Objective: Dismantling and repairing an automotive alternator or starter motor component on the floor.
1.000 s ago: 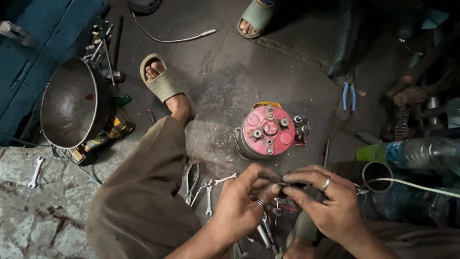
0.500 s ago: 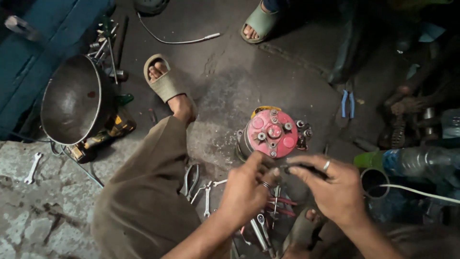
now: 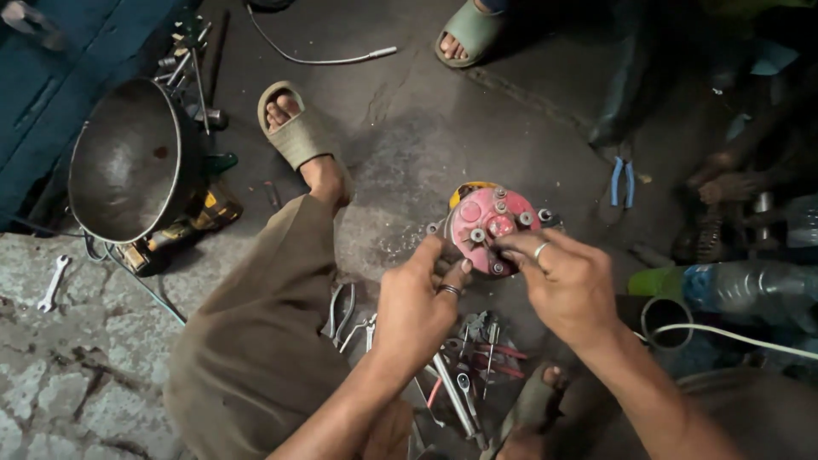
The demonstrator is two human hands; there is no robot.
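Note:
A round red motor part (image 3: 487, 218) with several metal studs on its face stands on the dark floor. My left hand (image 3: 419, 300), a ring on one finger, holds the part's lower left edge with thumb and fingertips. My right hand (image 3: 567, 285), also ringed, comes in from the right. Its fingertips are pinched together on the part's face near the lower studs, and whatever small dark piece they hold is hidden. My knee and trouser leg (image 3: 256, 341) are at the left, and my sandalled foot (image 3: 298, 136) is beyond it.
Loose spanners and screwdrivers (image 3: 469, 366) lie under my hands. A metal bowl (image 3: 128, 162) and a yellow power tool (image 3: 183, 226) sit at the left, with a spanner (image 3: 53, 281) on the concrete. Blue-handled pliers (image 3: 622, 181), a plastic bottle (image 3: 741, 285) and another person's foot (image 3: 467, 30) are nearby.
Both hands have moved from working a small dark piece together in front of me up to the red part. The left now holds its edge and the right presses at its face.

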